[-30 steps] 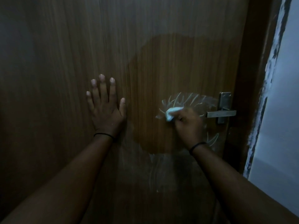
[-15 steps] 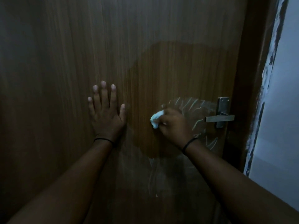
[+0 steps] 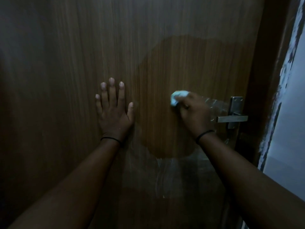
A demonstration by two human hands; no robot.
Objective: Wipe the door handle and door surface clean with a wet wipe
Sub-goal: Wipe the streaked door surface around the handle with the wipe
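Note:
A brown wood-grain door (image 3: 165,63) fills the view in dim light. My left hand (image 3: 114,111) lies flat against it with straight, spread fingers. My right hand (image 3: 193,113) grips a bunched white wet wipe (image 3: 176,96) and presses it to the door, left of the metal lever handle (image 3: 232,119) and its plate (image 3: 236,104). Shiny wet streaks show between my right hand and the handle. A darker, wiped patch spreads around and above the wipe.
The dark door frame (image 3: 270,80) runs down the right side. Beyond it stands a pale wall (image 3: 293,129) with a chipped paint edge. More wet streaks glisten on the door below my right wrist.
My right hand has slid the wipe left along the door and then slightly upward. The left hand has stayed flat in place.

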